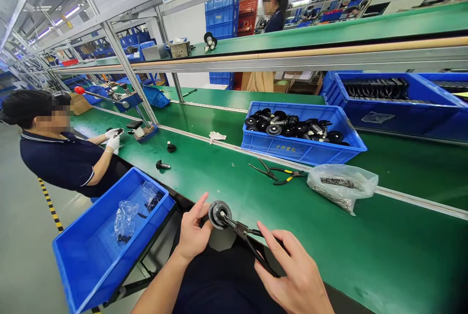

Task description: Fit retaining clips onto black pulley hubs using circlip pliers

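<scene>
My left hand [195, 231] grips a round dark part [218, 215] by its left side, at the near edge of the green bench [204, 177]. Black-handled pliers [241, 229] are in my right hand [292, 265], with fingers around the handles. The plier tips touch the centre of the round part. Further off on the bench lie two more pliers, one with plain dark handles [266, 171] and one with yellow and black handles [287, 176]. Next to them is a clear plastic bag [341, 185] of small metal pieces.
A blue crate [300, 150] full of black parts stands behind the pliers. At left, a person in white gloves [114, 142] works beside a lever press [127, 102]. A blue bin [91, 241] with plastic bags sits below. Two black parts [163, 165] and a white glove [217, 136] lie mid-bench.
</scene>
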Demonstrator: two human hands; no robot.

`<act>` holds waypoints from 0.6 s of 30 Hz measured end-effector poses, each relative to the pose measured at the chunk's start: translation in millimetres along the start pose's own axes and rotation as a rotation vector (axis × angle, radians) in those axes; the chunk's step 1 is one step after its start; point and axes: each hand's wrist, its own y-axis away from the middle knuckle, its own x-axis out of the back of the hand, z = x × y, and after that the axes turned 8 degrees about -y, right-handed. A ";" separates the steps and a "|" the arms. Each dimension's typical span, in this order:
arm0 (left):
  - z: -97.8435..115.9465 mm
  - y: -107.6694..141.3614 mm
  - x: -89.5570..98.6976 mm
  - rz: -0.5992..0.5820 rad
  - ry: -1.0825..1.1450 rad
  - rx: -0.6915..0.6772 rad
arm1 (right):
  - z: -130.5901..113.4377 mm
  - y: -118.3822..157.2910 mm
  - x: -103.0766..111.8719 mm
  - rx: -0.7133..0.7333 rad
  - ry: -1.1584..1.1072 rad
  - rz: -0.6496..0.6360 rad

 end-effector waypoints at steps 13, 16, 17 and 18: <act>3.7 -1.9 5.9 0.059 -0.146 -0.210 | 0.5 3.0 5.1 0.045 0.131 -0.051; 1.2 -4.0 6.1 0.090 -0.126 -0.286 | -2.0 0.8 7.1 0.038 0.105 -0.048; 1.5 -5.3 6.0 0.091 -0.116 -0.308 | -2.8 -0.4 8.0 0.033 0.089 -0.058; 2.6 -6.9 5.9 0.086 -0.105 -0.328 | -3.6 -1.6 9.2 0.030 0.072 -0.068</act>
